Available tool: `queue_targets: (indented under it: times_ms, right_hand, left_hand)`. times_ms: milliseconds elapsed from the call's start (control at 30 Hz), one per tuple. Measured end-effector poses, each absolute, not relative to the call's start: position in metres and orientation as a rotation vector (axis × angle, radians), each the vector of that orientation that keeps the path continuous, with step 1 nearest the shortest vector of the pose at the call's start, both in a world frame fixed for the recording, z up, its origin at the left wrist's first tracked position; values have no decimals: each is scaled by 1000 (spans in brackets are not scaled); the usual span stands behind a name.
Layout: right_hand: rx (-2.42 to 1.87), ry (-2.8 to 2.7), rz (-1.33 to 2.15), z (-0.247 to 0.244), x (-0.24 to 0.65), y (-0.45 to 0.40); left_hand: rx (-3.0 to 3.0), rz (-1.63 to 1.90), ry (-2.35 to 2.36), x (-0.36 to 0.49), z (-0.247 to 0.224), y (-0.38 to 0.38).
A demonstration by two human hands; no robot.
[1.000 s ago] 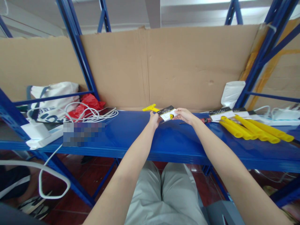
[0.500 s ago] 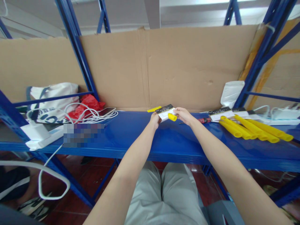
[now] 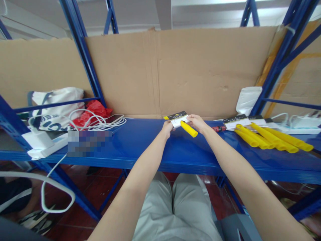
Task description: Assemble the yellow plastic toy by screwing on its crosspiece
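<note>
Above the blue shelf, both hands hold a small black-and-white printed card (image 3: 176,117). My left hand (image 3: 167,128) grips the card's left lower edge, its fingers closed. My right hand (image 3: 196,123) pinches the right edge between thumb and fingers. A yellow plastic tube (image 3: 189,129) slants across the card's lower front, with its open round end toward me. A little yellow also shows past the card's left upper corner. Whether the tube passes through the card cannot be made out.
To the right lie several yellow tubes (image 3: 273,139) with cards (image 3: 235,121), a red-handled tool (image 3: 219,129) and a white power strip (image 3: 301,124). At left are coiled white cables (image 3: 110,123), a red bag (image 3: 96,108) and a cloth bag (image 3: 60,95). Cardboard (image 3: 188,73) stands behind.
The yellow tube now sticks out much further toward me, to the lower right of the card. Less yellow shows behind the card at left. Both hands have stayed nearly in place.
</note>
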State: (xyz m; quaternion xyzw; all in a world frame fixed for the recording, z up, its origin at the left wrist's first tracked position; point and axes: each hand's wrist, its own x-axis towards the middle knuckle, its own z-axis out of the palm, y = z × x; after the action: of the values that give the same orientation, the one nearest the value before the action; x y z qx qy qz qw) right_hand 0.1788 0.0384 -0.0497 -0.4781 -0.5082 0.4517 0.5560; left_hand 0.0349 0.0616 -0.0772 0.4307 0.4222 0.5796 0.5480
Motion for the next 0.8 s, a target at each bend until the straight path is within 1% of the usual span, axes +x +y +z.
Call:
queue_targets:
  times_ms: [233, 600, 800]
  right_hand:
    - [-1111, -1173, 1072, -48, 177, 36]
    - [-1089, -1085, 1017, -50, 175, 37]
    - [-1066, -1037, 985, -51, 176, 37]
  left_hand:
    - [1063, 1334, 1015, 35, -76, 60]
    - [891, 1431, 909, 33, -71, 61]
    - [932, 1406, 921, 34, -70, 55]
